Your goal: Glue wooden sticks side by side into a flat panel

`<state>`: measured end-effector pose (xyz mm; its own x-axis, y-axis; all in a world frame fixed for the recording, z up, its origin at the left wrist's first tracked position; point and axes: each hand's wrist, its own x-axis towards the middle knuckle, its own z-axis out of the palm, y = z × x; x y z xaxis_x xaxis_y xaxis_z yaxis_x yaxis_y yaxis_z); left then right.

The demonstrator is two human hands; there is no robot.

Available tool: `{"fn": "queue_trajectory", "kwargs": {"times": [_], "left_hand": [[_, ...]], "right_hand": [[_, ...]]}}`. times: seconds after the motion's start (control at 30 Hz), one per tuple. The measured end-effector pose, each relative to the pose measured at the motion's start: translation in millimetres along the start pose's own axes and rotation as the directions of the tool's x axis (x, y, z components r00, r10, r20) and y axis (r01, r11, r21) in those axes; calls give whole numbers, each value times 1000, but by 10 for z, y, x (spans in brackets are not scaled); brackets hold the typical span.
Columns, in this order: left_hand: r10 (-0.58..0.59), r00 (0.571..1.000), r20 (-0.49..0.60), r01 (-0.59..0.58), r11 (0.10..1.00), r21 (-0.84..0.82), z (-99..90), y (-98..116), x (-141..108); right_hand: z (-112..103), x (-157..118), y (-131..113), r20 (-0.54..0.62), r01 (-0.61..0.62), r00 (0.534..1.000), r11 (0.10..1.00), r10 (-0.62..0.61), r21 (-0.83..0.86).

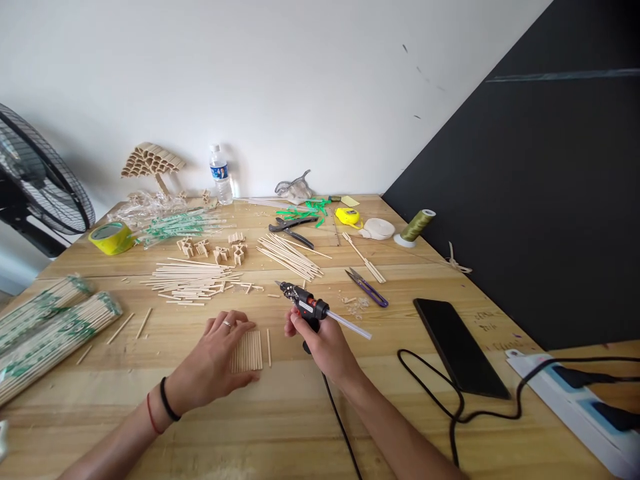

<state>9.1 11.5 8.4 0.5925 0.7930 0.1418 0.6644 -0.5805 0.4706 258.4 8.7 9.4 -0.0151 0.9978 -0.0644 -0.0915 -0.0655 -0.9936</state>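
My left hand [213, 360] spans a flat row of short wooden sticks [247, 350] laid side by side on the table. Its fingers sit at the far ends and its thumb at the near ends, and the palm covers part of the row. One loose stick [269, 348] lies just right of the row. My right hand [320, 343] is closed round the handle of a black hot glue gun [305, 303], whose nozzle points up and left. A clear glue stick [350, 325] protrudes from its back end, and the cord runs toward me.
Beyond the hands lie stick piles [190, 280], pliers [293, 232], small stick assemblies [220, 253] and a tape measure [348, 216]. To the right are snips [367, 288], a phone [457, 347] and a power strip [575, 407]. Packed sticks [65, 333] and a fan [40, 167] stand left.
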Motion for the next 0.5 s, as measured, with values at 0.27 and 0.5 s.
{"fn": "queue_trajectory", "kwargs": {"times": [0.27, 0.5], "left_hand": [[15, 999, -39, -16, 1000, -25, 83, -49, -49], [26, 998, -54, -30, 997, -75, 71, -27, -38]], "right_hand": [[102, -78, 113, 54, -171, 983, 983, 175, -65], [148, -165, 90, 119, -192, 973, 979, 199, -71]]}}
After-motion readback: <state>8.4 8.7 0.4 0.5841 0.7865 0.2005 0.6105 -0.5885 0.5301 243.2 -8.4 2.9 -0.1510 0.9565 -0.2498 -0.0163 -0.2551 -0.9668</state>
